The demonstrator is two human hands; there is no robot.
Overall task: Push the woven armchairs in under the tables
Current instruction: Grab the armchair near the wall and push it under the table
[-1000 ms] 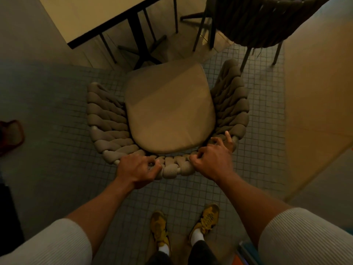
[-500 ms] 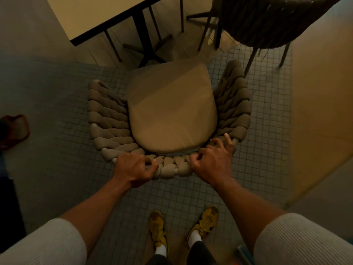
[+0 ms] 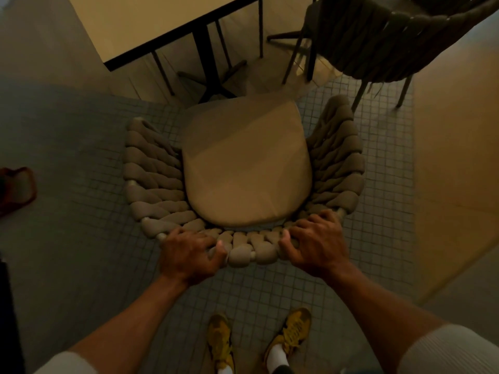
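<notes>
- Right hand had lowered the forefinger it had raised a second earlier; all its fingers now curled over the back rim of the armchair.
- Left hand gripped the same rim nearby, thumb wrapped round it.
- Armchair stood on the tiled floor, its cushion facing the table, not yet under the top.
- Another woven chair stood beyond, right.
</notes>
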